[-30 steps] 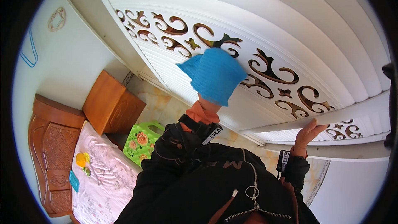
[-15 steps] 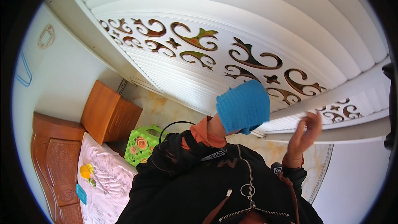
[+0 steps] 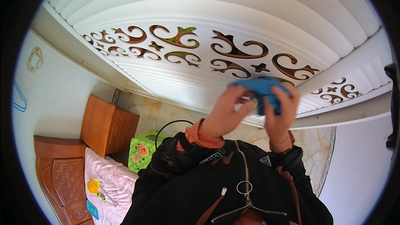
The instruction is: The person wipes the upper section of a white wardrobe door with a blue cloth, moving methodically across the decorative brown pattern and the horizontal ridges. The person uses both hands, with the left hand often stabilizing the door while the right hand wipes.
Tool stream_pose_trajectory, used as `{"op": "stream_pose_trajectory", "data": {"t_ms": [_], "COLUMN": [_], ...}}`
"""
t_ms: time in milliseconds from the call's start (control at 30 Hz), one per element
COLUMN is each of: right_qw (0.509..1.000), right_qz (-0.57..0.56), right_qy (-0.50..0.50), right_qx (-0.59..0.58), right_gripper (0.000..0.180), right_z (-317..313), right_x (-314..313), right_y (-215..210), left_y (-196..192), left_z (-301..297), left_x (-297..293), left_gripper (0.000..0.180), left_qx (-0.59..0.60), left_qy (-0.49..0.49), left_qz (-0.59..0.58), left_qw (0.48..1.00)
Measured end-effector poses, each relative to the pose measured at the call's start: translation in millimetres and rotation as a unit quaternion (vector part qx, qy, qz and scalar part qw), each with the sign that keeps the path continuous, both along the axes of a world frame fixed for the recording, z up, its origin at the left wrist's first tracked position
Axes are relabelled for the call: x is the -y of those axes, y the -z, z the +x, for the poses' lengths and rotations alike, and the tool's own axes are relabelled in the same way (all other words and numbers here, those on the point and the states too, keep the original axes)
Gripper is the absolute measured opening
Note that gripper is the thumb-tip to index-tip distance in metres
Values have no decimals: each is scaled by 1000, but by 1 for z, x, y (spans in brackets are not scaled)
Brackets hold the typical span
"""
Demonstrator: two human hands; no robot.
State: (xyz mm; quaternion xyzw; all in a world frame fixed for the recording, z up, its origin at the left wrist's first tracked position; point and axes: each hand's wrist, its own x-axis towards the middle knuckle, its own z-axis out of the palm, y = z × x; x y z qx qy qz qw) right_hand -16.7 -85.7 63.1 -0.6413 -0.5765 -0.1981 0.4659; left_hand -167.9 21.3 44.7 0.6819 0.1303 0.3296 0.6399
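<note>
— Both hands have come together since a moment ago; the left hand (image 3: 225, 114) and right hand (image 3: 280, 114) now pinch the bunched blue cloth (image 3: 260, 91) near the carved white panel (image 3: 200, 50).
— Risk?
— Grip looks loose, perhaps; it could slip toward the bed (image 3: 104, 187).

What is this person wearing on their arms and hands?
Both hands, left and right, are bare, with no gloves. The arms are in a black jacket with puffy sleeves. An orange cuff of an under-layer shows at each wrist. Small white printed patches sit on the sleeves near the wrists.
</note>
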Motion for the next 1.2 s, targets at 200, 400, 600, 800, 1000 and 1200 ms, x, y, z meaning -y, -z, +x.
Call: {"op": "stream_pose_trajectory", "data": {"t_ms": [200,400,600,800,1000,1200], "right_qw": [993,990,985,972,978,973], "right_qz": [-10,-20,-24,14,-41,41], "right_qy": [105,121,153,217,206,198], "right_qx": [54,66,72,87,9,-114], "right_gripper": [47,51,49,43,40,37], "right_z": [38,47,52,42,-14,-74], "right_x": [-11,-6,3,-3,-27,-82], "right_y": [17,44,41,42,39,42], "left_y": [14,29,28,30,27,30], "left_z": [-39,-55,-68,-84,-100,-103], "left_x": [-74,-100,-113,-131,-144,-153], "left_gripper": [63,63,50,48,46,49], "left_qx": [-95,-112,-149,-120,-138,-80], "left_qy": [-474,-430,-438,-387,-308,-262], "left_qz": [361,356,441,478,508,489], "left_qw": [798,822,769,779,792,828]}}
